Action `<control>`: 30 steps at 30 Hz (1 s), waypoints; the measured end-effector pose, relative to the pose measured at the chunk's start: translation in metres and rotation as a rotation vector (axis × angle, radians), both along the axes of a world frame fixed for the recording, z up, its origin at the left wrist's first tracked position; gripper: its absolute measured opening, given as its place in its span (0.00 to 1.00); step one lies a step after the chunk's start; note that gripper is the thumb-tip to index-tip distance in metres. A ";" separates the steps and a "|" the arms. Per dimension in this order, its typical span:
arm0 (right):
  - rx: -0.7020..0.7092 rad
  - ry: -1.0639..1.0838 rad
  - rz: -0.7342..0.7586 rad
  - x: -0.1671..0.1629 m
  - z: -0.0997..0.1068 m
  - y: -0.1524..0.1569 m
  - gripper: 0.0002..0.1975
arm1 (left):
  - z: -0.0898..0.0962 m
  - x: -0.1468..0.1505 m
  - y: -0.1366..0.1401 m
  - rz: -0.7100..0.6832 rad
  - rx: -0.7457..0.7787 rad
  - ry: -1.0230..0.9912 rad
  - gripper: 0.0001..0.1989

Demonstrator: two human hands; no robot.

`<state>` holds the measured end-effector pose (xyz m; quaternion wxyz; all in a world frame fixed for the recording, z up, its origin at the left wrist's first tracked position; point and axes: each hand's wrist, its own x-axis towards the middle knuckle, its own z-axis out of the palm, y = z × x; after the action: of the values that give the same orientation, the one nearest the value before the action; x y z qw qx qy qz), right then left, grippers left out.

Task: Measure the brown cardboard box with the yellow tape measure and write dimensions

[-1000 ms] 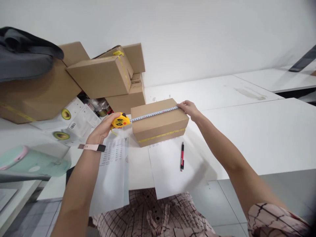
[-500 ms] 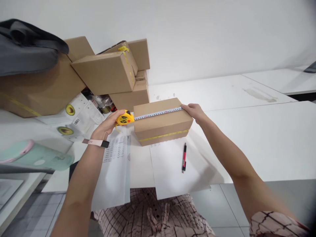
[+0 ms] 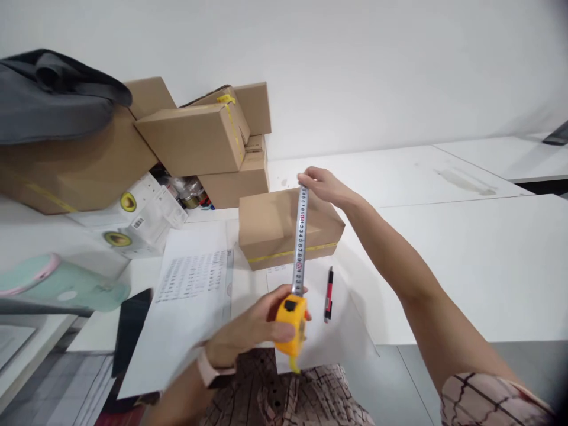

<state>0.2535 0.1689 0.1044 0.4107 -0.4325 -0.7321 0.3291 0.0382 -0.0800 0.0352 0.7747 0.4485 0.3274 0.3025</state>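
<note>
My left hand is closed around a yellow tape measure, held low near the front edge of the table. From its case the silver blade runs away from me, passing over a closed cardboard box. At the blade's far end, my right hand pinches the tip above the box's back edge. The box lies lengthwise, with a yellow strip along its front face. Whether the blade touches the box top I cannot tell. A red and black pen lies on white paper in front of the box.
Several cardboard boxes are stacked at the back left, beside a dark grey bag. Avocado-printed white cartons, a mint green bottle and a printed sheet are on the left. A white wall stands behind the table.
The tape has turned from lying along the box's length to crossing its width. My left hand with the case came towards me and right; my right hand moved left to the back edge.
</note>
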 end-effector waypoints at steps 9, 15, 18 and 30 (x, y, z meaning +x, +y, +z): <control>-0.098 -0.498 -0.080 -0.065 -0.020 0.077 0.18 | 0.005 0.059 0.044 0.309 0.007 -0.171 0.28; -0.163 -0.410 0.067 -0.046 -0.026 0.070 0.19 | 0.010 0.059 0.027 0.228 -0.065 -0.249 0.24; -0.186 -0.399 0.117 -0.042 -0.020 0.064 0.22 | 0.009 0.066 0.021 0.268 -0.090 -0.268 0.23; -0.106 -0.130 0.074 -0.019 -0.008 0.051 0.22 | 0.003 0.052 0.005 0.337 0.038 -0.118 0.25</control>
<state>0.2350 0.2195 0.0968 0.3264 -0.4467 -0.7542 0.3538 0.0902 -0.0755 0.0383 0.7224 0.3831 0.3461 0.4599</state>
